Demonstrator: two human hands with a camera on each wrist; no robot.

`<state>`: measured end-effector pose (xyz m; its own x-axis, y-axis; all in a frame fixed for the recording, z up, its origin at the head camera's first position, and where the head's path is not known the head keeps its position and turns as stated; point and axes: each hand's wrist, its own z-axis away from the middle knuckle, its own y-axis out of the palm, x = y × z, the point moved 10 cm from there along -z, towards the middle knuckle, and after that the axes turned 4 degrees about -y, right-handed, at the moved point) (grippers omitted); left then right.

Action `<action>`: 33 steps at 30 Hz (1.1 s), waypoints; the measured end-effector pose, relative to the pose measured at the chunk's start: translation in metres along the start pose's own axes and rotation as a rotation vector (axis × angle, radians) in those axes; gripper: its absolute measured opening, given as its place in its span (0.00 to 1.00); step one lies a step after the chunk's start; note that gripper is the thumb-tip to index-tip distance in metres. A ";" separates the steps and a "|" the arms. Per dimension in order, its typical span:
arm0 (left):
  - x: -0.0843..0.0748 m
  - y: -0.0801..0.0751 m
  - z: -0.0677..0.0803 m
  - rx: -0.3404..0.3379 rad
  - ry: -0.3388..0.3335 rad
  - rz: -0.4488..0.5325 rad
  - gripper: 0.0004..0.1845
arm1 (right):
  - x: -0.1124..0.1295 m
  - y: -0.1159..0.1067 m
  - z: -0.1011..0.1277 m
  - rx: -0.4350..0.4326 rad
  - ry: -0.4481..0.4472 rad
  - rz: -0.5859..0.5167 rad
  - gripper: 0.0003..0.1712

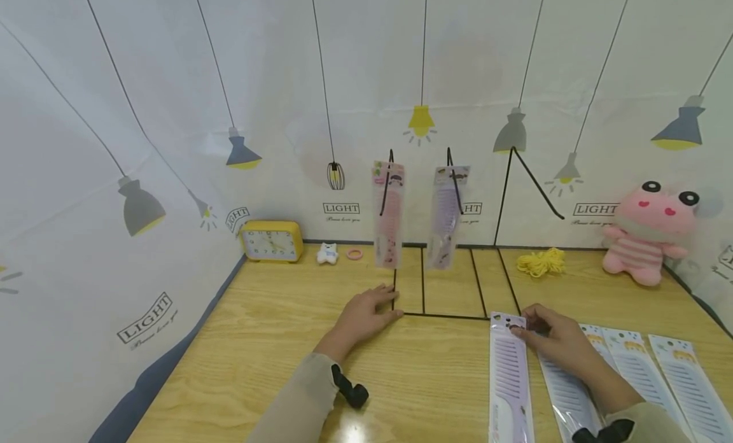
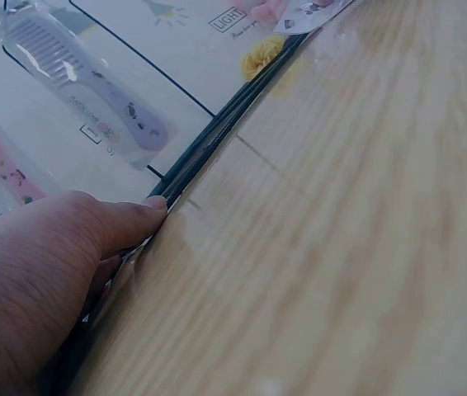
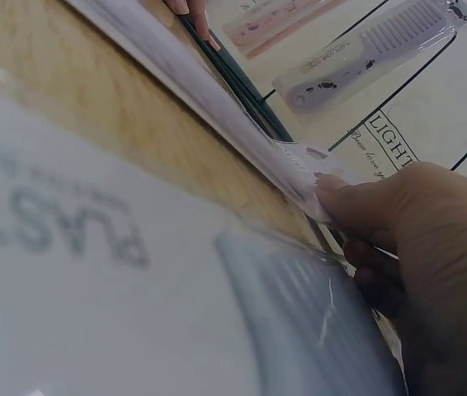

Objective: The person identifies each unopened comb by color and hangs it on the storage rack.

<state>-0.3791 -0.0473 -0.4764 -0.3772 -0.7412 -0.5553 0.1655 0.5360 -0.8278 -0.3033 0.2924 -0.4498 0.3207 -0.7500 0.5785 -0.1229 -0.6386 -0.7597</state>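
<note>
A black wire rack (image 1: 446, 316) stands mid-table, with a pink comb pack (image 1: 388, 220) and a purple comb pack (image 1: 449, 217) hanging from its two hooks. My left hand (image 1: 366, 312) lies flat on the table, fingers straight, touching the rack's front left base corner; the left wrist view shows the thumb (image 2: 134, 219) along the base wire (image 2: 217, 136). My right hand (image 1: 552, 341) pinches the top end of another purple comb pack (image 1: 509, 379) that lies on the table right of the rack. In the right wrist view the thumb (image 3: 357, 202) holds that pack's edge (image 3: 209, 99).
Several more comb packs (image 1: 635, 366) lie side by side under and right of my right wrist. Along the back wall sit a yellow clock (image 1: 271, 240), a small white figure (image 1: 328, 253), a pink ring (image 1: 354, 253), a yellow string bundle (image 1: 541, 262) and a pink plush (image 1: 649, 233).
</note>
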 end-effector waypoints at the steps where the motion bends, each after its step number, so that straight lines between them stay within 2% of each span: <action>1: 0.000 0.000 0.000 0.001 0.000 0.002 0.31 | 0.001 -0.002 0.000 -0.017 -0.007 0.004 0.15; 8: 0.000 0.000 0.001 0.003 -0.009 0.012 0.31 | 0.004 -0.011 0.002 -0.111 -0.032 -0.005 0.05; 12: 0.000 0.001 0.001 0.005 -0.013 0.013 0.31 | 0.004 -0.014 0.003 -0.144 -0.025 -0.021 0.04; 24: 0.002 0.000 -0.002 -0.004 -0.006 0.015 0.32 | 0.004 -0.017 0.003 -0.149 -0.041 -0.038 0.04; 33: 0.002 0.000 -0.001 -0.002 -0.005 0.022 0.32 | 0.003 -0.020 0.004 -0.185 -0.035 -0.063 0.03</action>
<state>-0.3808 -0.0480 -0.4773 -0.3693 -0.7310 -0.5737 0.1721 0.5529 -0.8153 -0.2959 0.3038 -0.4338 0.3651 -0.7029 0.6105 -0.2710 -0.7076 -0.6526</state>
